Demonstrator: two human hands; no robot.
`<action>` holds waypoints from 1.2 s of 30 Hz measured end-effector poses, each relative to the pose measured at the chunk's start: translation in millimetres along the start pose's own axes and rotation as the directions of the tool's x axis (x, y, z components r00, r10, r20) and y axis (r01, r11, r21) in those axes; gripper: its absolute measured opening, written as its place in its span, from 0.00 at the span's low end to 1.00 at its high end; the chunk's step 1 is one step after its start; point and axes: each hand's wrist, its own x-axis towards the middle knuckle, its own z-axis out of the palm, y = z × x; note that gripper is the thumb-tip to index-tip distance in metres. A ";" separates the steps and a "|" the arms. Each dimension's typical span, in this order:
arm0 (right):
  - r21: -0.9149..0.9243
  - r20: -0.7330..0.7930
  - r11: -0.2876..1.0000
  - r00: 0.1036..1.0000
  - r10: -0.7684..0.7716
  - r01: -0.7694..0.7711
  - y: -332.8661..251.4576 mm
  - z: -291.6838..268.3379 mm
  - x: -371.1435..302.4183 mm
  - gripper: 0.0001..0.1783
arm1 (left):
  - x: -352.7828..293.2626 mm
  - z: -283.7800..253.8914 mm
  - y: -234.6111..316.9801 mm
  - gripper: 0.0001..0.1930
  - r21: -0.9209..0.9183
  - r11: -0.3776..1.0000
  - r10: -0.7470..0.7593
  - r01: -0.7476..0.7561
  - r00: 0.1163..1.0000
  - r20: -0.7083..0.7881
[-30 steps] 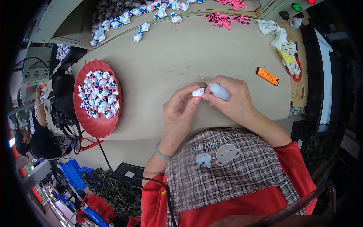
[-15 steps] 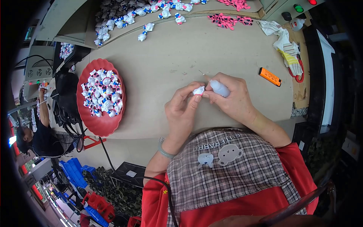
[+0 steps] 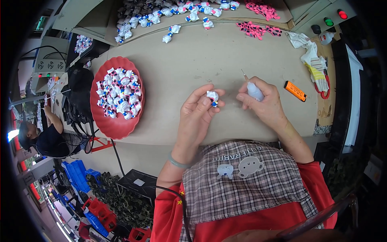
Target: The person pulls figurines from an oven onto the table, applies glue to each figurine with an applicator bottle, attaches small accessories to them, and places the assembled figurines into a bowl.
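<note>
A small white figurine with blue and pink parts (image 3: 212, 97) is pinched upright between the thumb and fingers of my left hand (image 3: 198, 109). My right hand (image 3: 265, 101) grips a translucent squeeze bottle with a thin needle tip (image 3: 255, 92), its needle pointing up and away from me. The two hands are apart over the table, the bottle to the right of the figurine. On the left, a red scalloped tray (image 3: 117, 132) holds a heap of similar figurines (image 3: 120, 94).
Pink sunglasses-shaped pieces (image 3: 258, 30) lie at the back, beside many figurines (image 3: 161, 15) on a shelf. To the right are an orange lighter-shaped object (image 3: 295, 90), a work glove (image 3: 308, 52) and red-handled scissors (image 3: 326, 86). A co-worker (image 3: 50, 133) sits far left.
My hands have moved apart, the right one shifting right with the bottle. The figurine has been turned upright in my left fingers, showing its blue and dark pink parts. The whole view shifted slightly.
</note>
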 end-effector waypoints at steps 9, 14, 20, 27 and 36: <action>0.033 -0.012 0.999 1.000 0.017 -0.017 6.3 2.2 6.4 0.05 | -1.2 -5.9 6.8 0.13 0.041 0.993 0.109 -0.109 0.994 -0.005; 0.118 -0.022 0.991 0.997 0.069 -0.066 7.8 0.7 3.2 0.05 | -7.6 -1.6 37.3 0.13 0.361 0.889 0.336 -0.280 0.936 -0.102; 0.112 -0.019 0.991 0.997 0.069 -0.067 9.4 -1.2 1.6 0.05 | -27.0 -45.4 122.9 0.16 0.970 -0.133 0.810 -0.205 0.541 0.225; 0.076 0.007 0.996 0.999 0.051 -0.052 7.6 0.5 5.6 0.05 | 27.9 -21.0 112.4 0.16 0.876 -0.467 0.618 -0.124 0.663 0.423; 0.080 0.019 0.996 0.999 0.033 -0.034 6.5 0.5 4.8 0.05 | 135.1 -22.5 95.6 0.15 0.915 -0.390 0.591 -0.104 0.733 0.336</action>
